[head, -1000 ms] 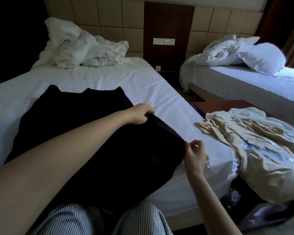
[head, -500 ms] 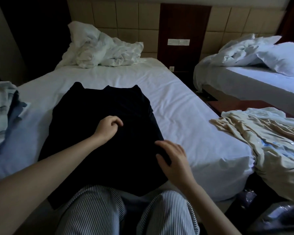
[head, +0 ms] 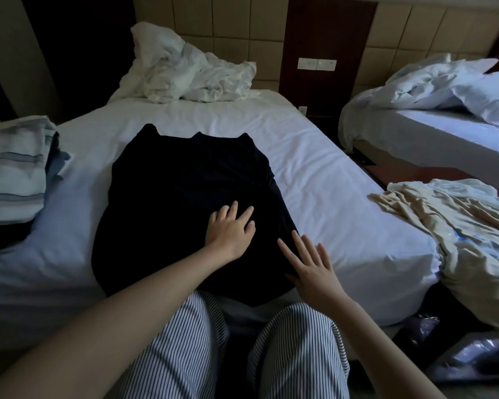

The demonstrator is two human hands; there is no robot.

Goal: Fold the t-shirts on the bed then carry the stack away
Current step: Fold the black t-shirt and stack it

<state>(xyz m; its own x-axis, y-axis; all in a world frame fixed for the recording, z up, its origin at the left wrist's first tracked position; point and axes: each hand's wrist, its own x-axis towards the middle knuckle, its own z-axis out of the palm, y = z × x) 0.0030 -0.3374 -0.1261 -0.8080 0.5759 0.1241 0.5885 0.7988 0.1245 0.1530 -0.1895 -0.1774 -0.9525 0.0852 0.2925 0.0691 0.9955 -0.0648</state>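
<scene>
A black t-shirt (head: 170, 197) lies spread on the white bed (head: 329, 197) in front of me, its right side folded in toward the middle. My left hand (head: 231, 228) rests flat on the shirt's lower right part with fingers straight. My right hand (head: 311, 266) lies open at the shirt's right edge near the bed's front, fingers spread. A stack of folded clothes (head: 12, 174), pale with stripes on top, sits at the bed's left side.
A crumpled white duvet (head: 190, 73) lies at the head of the bed. A second bed (head: 444, 133) with a pillow stands to the right. A beige and pale blue heap of garments (head: 458, 234) lies at the right. My striped trousers (head: 231, 349) are below.
Both hands pinched the shirt's right edge, brought it over toward the middle, then let go. They now lie flat on the cloth. The view shifted left, revealing the folded stack.
</scene>
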